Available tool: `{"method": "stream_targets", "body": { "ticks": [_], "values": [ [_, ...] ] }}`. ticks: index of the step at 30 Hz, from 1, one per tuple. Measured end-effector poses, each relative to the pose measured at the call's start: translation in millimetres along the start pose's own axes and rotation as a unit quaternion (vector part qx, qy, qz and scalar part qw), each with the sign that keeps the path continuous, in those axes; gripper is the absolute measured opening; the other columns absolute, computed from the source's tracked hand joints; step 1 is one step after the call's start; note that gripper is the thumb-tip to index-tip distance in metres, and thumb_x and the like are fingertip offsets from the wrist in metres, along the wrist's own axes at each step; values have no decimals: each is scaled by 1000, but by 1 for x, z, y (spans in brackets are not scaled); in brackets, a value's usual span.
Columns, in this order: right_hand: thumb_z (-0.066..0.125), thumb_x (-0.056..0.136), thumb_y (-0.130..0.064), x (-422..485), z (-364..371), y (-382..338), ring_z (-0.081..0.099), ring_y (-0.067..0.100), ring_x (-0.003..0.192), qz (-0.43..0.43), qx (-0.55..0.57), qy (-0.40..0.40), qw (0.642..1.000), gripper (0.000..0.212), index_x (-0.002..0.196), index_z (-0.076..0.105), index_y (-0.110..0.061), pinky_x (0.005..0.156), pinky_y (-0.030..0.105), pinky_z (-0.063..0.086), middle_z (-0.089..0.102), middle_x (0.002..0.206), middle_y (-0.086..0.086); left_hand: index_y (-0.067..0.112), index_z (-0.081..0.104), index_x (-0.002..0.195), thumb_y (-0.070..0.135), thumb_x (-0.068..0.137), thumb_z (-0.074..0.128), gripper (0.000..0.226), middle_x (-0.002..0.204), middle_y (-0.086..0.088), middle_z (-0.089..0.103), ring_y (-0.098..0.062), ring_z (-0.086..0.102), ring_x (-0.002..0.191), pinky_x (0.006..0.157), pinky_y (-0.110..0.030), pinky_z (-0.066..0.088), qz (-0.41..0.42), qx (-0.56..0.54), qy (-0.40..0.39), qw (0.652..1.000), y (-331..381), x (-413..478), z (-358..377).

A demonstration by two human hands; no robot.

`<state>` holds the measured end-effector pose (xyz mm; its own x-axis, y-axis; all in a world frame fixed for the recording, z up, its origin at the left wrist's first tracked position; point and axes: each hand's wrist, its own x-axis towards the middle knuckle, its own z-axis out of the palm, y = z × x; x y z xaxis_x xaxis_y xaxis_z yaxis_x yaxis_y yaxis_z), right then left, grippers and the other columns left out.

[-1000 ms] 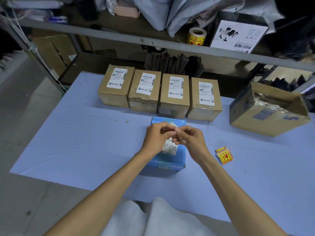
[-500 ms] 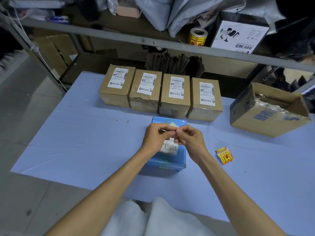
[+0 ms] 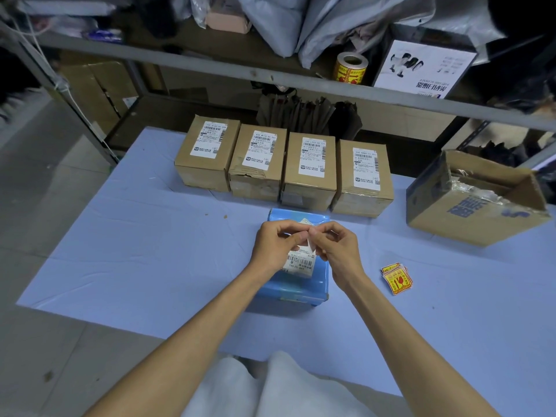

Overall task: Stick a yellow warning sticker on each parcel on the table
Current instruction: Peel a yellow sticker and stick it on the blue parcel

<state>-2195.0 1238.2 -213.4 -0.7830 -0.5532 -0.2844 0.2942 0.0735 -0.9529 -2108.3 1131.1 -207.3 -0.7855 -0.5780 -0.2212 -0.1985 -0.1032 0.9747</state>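
Sticker between left hand, right hand

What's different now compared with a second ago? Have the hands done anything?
Very little. The left hand and right hand still pinch a pale slip between them above the blue parcel; slightly more of it seems to show now. Nothing was picked up or put down. The brown boxes, sticker pile and open carton have not moved.
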Motion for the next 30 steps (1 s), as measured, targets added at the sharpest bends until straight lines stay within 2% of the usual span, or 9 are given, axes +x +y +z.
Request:
{"method": "stream_targets", "body": {
  "ticks": [3, 9, 18, 25, 30],
  "values": [
    [72, 83, -6, 2, 1, -1, 41, 6, 39, 4, -11, 10, 1000, 19, 73, 56, -3, 41, 14, 34, 51, 55, 9, 14, 74, 90, 1, 85, 65, 17, 84, 2, 73, -4, 69, 72, 67, -22, 55, -16, -33, -8, 999, 0, 1, -1],
    [76, 79, -5, 5, -1, -1, 43, 6, 40, 6, -36, 9, 999, 19, 73, 58, -3, 42, 14, 35, 51, 59, 8, 20, 74, 85, 10, 85, 68, 12, 77, 3, 74, -10, 69, 71, 65, -20, 55, -32, -75, -18, 996, -3, 1, -3],
    [77, 77, -2, 9, -2, -3, 48, 12, 45, 8, -48, -16, 999, 16, 77, 60, 0, 44, 16, 39, 55, 61, 7, 6, 72, 96, 8, 87, 65, 11, 69, 4, 73, -5, 69, 63, 62, -16, 55, -79, -92, -2, 993, -10, 5, -2],
    [74, 79, 1, 8, -3, 1, 65, 21, 64, -13, -66, -10, 998, 10, 82, 66, 3, 58, 25, 54, 68, 76, 17, 7, 72, 95, 11, 88, 66, 11, 81, -1, 72, -10, 69, 73, 66, -18, 56, -108, -129, 9, 986, -11, 8, -3],
    [73, 80, 1, 7, -3, 3, 69, 22, 70, -28, -64, -14, 997, 6, 84, 70, 1, 66, 29, 58, 71, 82, 17, 3, 69, 99, 11, 88, 66, 15, 77, -2, 71, -8, 69, 70, 71, -18, 57, -127, -132, -18, 983, -10, 9, -6]
  ]
}}
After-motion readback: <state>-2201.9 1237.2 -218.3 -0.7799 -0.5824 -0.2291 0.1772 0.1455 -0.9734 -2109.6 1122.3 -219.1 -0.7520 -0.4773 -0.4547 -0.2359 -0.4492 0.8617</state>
